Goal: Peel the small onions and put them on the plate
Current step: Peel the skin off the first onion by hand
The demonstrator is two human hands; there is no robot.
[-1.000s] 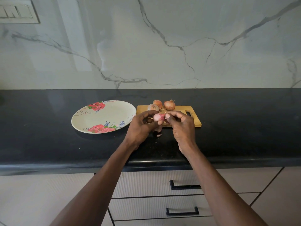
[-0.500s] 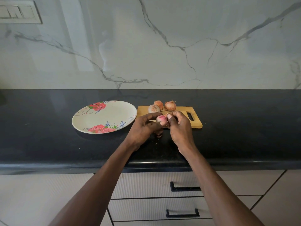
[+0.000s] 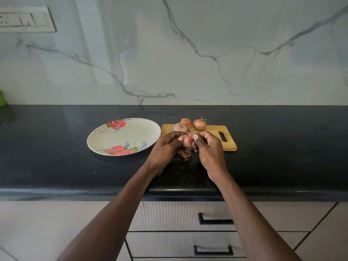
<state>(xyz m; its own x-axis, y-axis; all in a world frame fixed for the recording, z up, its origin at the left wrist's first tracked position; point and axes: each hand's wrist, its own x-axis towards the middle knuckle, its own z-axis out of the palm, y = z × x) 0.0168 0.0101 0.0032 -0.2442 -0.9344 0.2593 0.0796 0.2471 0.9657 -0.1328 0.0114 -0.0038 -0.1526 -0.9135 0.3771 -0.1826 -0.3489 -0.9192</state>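
My left hand [image 3: 165, 149] grips a small pink, partly peeled onion [image 3: 188, 141] just above the black counter. My right hand [image 3: 209, 147] meets it from the right, thumb and fingers pinching the onion's skin at its top end. Three unpeeled brown onions [image 3: 199, 124] lie at the back of a small wooden cutting board [image 3: 228, 145], right behind my hands. A cream plate with red roses [image 3: 122, 136] sits to the left of the board with nothing on it. Bits of peel [image 3: 186, 159] lie on the counter under my hands.
The black counter [image 3: 56, 157] runs the full width, with a marble wall behind. A green object [image 3: 2, 98] peeks in at the far left edge. Drawers with black handles [image 3: 214, 221] are below the counter's front edge.
Both hands have stayed together in front of the board, working the onion round between the fingers. My right thumb now presses at the onion's top end.
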